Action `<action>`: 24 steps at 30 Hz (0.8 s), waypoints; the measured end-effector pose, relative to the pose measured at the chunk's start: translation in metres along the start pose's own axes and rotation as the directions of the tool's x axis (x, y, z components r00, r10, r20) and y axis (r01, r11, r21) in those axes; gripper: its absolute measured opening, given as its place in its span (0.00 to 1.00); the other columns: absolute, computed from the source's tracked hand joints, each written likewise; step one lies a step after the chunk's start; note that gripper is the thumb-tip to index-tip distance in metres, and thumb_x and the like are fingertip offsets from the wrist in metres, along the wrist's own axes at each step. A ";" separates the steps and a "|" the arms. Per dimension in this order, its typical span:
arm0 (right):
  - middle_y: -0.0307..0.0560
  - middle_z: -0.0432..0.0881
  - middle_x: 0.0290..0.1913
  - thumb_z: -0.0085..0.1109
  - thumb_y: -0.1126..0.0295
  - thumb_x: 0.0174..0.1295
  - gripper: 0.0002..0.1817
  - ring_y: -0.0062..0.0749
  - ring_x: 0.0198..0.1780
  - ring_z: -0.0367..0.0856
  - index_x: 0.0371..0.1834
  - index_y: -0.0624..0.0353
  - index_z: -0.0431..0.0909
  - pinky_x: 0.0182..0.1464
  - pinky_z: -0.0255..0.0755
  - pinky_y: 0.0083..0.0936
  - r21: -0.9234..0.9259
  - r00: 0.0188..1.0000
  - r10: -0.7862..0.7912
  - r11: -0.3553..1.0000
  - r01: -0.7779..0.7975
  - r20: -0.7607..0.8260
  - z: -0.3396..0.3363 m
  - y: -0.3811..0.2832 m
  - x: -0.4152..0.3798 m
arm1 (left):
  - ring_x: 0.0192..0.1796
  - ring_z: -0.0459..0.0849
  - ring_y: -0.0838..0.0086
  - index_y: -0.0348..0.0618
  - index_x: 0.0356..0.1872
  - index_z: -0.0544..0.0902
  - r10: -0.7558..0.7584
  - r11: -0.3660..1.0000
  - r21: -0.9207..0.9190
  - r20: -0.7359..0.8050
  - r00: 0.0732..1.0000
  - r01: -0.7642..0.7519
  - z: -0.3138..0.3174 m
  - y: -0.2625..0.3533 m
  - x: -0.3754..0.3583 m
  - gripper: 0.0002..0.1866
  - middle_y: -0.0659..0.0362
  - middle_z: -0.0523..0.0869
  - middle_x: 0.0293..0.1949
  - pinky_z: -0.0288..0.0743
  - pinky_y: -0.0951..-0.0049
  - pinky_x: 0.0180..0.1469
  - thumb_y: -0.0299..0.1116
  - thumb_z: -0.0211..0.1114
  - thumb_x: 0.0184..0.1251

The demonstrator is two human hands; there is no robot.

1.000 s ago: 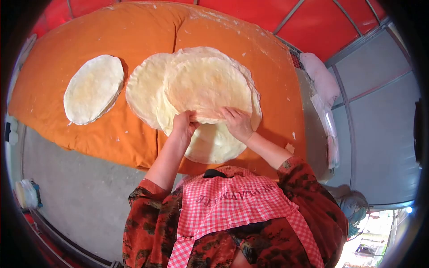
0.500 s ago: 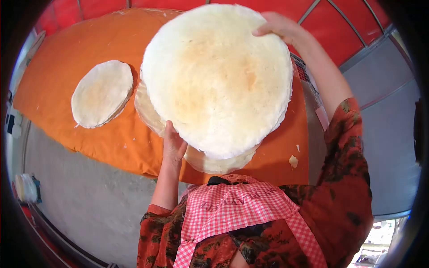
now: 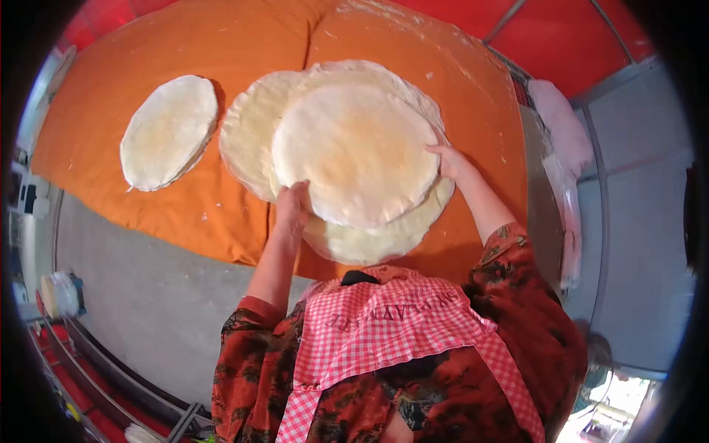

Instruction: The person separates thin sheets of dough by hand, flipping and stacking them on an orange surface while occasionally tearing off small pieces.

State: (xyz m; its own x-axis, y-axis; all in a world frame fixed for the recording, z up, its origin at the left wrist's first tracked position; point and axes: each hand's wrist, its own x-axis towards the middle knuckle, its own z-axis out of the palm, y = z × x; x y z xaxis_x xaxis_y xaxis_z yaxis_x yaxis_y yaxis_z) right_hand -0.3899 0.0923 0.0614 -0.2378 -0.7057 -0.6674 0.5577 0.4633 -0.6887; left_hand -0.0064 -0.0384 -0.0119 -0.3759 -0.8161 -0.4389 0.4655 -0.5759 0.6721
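Between my two hands is a stack of large round flatbreads (image 3: 354,151), pale with light brown patches in the middle. My left hand (image 3: 293,207) grips its lower left edge, thumb on top. On the opposite side my right hand (image 3: 449,159) is closed on the right edge, fingers partly hidden beneath. Under and around the stack, more thin flatbreads (image 3: 251,125) lie overlapping on the orange cloth (image 3: 480,96), showing at the left, the back and the front. Off to the left sits a separate small pile of flatbreads (image 3: 170,133).
The orange cloth covers a wide table, its front edge close to my checked apron (image 3: 391,325). A pink and white bundle (image 3: 561,133) hangs at the right edge. Red panels (image 3: 561,44) stand behind, and a grey floor (image 3: 148,295) shows at the lower left.
The flatbread stack has come down from close to the camera onto the other flatbreads. My right hand has moved from its upper edge down to its right side.
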 end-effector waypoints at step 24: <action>0.54 0.78 0.55 0.60 0.71 0.59 0.24 0.43 0.56 0.78 0.60 0.65 0.70 0.55 0.76 0.45 0.249 0.933 -0.265 0.913 0.324 -0.242 0.027 0.080 -0.039 | 0.58 0.76 0.56 0.44 0.61 0.68 -0.194 0.973 -0.126 -0.013 0.981 0.191 0.034 0.014 -0.040 0.31 0.50 0.75 0.57 0.72 0.52 0.56 0.53 0.61 0.64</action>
State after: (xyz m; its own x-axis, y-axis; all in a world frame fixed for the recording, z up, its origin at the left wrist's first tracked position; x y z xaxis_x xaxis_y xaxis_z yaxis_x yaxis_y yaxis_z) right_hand -0.3145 0.1426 0.0404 -0.5625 -0.6514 -0.5092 0.6298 0.0614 -0.7743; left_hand -0.0124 -0.0124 0.0356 -0.4487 -0.6894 -0.5687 0.4824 -0.7225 0.4952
